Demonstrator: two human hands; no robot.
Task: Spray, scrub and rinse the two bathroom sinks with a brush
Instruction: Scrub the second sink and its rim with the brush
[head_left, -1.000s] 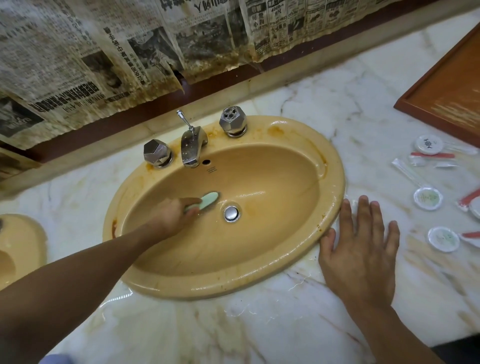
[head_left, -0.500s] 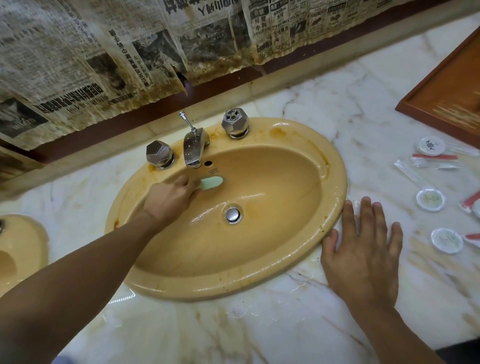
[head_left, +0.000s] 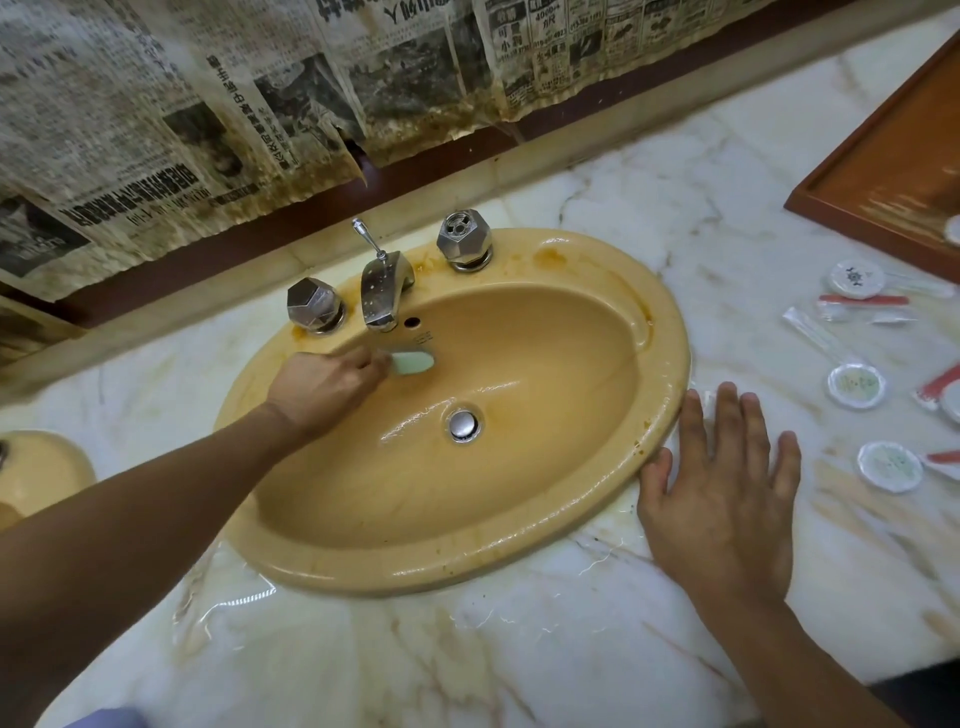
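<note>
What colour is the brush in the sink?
Pale mint green; the brush shows best in the head view, held by the left hand.

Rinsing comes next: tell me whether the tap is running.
Off. No water falls from the spout; the left hand holds the brush just below it.

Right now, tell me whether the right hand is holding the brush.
No, the right hand lies flat on the counter; the left hand grips the brush.
</note>
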